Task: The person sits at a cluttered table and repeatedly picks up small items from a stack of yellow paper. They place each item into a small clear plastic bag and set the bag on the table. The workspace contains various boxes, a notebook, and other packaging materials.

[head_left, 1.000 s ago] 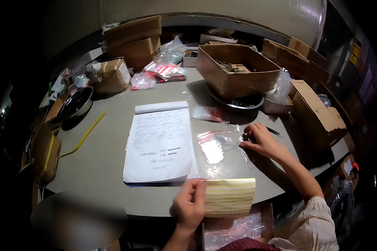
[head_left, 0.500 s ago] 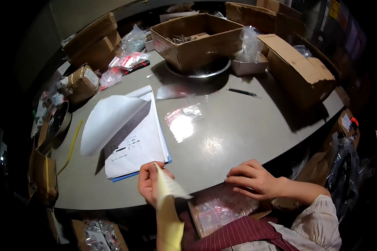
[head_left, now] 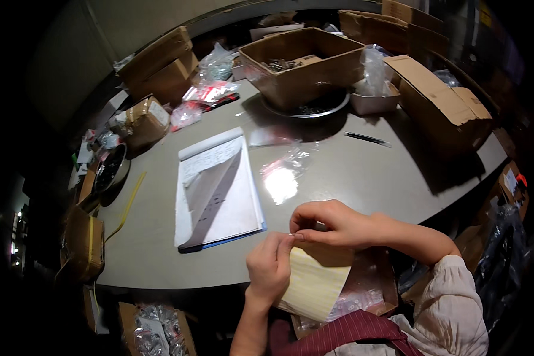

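A pale yellow sheet with white stripes (head_left: pixel 317 282) hangs below my hands, just off the near edge of the table. My left hand (head_left: pixel 268 264) pinches it at the top edge between thumb and fingers. Meeting it there, my right hand (head_left: pixel 332 223) is closed too, thumb and fingertips pressed together at the same edge. A tiny white bit shows where the fingertips meet. Beyond my left hand lies a notepad (head_left: pixel 231 213) with handwriting, its top page curled over. Under the sheet, a carton (head_left: pixel 388 285) holds clear plastic bags.
Clear zip bags (head_left: pixel 282 181) and a black pen (head_left: pixel 368 139) lie mid-table. At the back, a cardboard box of metal parts (head_left: pixel 305 74) rests on a metal bowl (head_left: pixel 332 110). Another carton (head_left: pixel 439 101) stands right. A yellow strap (head_left: pixel 127 204) and a bowl (head_left: pixel 114 169) are left.
My right hand has moved left to meet my left hand at the sheet and has closed. The sheet now hangs spread out. The notepad's lifted page has dropped lower. The whole view has shifted.
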`<action>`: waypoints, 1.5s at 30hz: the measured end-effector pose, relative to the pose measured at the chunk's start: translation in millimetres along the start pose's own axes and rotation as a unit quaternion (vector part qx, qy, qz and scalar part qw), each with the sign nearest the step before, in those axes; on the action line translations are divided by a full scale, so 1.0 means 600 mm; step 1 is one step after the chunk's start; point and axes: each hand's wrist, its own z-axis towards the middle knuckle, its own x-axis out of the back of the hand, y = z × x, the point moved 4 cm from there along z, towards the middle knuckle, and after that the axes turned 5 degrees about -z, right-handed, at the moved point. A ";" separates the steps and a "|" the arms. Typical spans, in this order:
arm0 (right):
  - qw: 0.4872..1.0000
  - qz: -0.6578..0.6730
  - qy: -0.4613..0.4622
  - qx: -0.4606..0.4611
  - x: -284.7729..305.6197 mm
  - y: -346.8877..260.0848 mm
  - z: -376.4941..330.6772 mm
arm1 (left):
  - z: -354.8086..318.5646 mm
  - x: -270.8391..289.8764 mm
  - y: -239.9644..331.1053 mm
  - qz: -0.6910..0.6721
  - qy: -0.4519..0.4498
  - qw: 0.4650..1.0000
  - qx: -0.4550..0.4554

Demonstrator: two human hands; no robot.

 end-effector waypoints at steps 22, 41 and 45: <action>0.967 -0.251 -0.002 -0.040 0.104 0.181 0.200 | 0.006 0.011 -0.028 -0.054 -0.011 0.986 0.158; 0.961 -0.143 -0.206 -0.118 0.070 0.042 -0.081 | -0.014 0.030 -0.039 -0.215 0.136 0.955 0.155; 0.948 -0.049 -0.288 -0.126 0.063 -0.002 -0.127 | -0.019 0.023 -0.045 -0.200 0.146 0.958 0.142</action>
